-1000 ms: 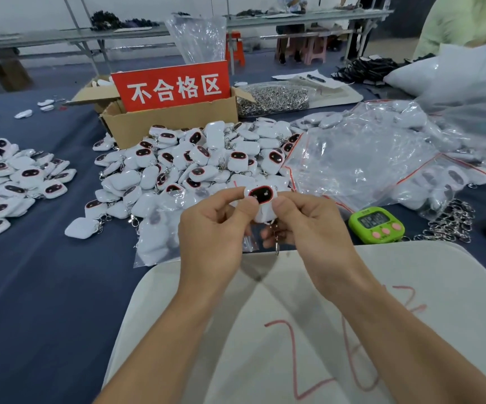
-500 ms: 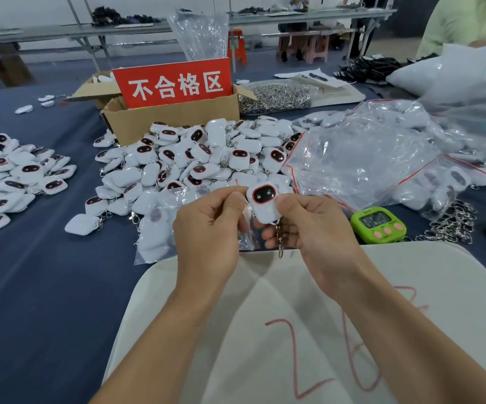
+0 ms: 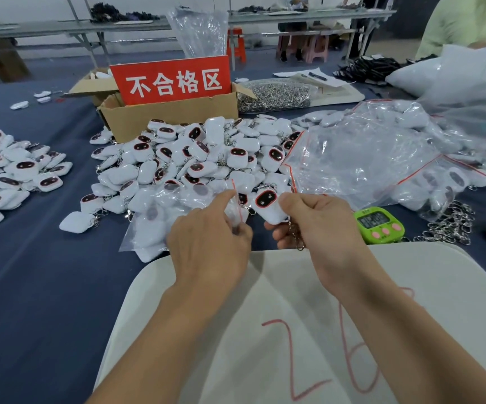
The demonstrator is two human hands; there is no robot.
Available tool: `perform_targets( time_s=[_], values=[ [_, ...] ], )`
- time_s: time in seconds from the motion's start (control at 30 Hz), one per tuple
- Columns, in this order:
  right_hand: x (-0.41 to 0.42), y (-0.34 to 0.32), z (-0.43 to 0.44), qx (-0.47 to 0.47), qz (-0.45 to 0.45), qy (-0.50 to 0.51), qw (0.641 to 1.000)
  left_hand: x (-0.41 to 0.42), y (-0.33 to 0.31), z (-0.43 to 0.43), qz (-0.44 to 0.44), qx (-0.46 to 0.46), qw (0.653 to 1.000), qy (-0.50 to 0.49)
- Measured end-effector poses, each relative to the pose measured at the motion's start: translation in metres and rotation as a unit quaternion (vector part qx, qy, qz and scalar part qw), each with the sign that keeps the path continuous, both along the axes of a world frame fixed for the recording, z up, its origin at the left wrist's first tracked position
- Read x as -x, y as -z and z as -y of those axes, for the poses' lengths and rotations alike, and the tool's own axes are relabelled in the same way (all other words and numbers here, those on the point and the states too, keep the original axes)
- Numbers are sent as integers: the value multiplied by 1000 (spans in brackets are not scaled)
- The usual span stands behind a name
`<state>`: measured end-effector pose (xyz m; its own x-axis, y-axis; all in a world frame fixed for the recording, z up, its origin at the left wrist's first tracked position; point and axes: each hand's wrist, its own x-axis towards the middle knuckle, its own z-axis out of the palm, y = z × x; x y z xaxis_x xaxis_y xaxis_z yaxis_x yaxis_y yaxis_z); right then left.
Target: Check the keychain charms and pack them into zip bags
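White charm (image 3: 268,207) pinched in your right hand (image 3: 323,225); your left hand (image 3: 207,243) pinches the zip bag (image 3: 195,196), so spread its mouth wide.

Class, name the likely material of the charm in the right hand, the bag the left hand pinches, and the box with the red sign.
Charm: likely glossy white plastic, possibly soft vinyl; it catches light. Zip bag: thin clear plastic film, see-through and crinkled. Box: brown cardboard, matte, with folded flaps.
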<state>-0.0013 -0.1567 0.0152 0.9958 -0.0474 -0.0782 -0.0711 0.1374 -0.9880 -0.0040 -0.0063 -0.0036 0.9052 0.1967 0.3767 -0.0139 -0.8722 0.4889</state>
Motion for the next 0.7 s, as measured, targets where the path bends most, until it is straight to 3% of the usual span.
perform_targets(
  time_s=[0.3,0.47,0.57,0.7],
  values=[
    [1,3,-3,61,32,4,998,0,1,0,40,-37,998,3],
    [0,5,-1,79,36,39,995,2,-1,0,75,1,997,2],
    [1,3,-2,55,50,13,997,6,-4,4,127,48,986,96],
    [3,4,-4,90,85,-13,992,8,-4,4,124,106,962,220]
  ],
)
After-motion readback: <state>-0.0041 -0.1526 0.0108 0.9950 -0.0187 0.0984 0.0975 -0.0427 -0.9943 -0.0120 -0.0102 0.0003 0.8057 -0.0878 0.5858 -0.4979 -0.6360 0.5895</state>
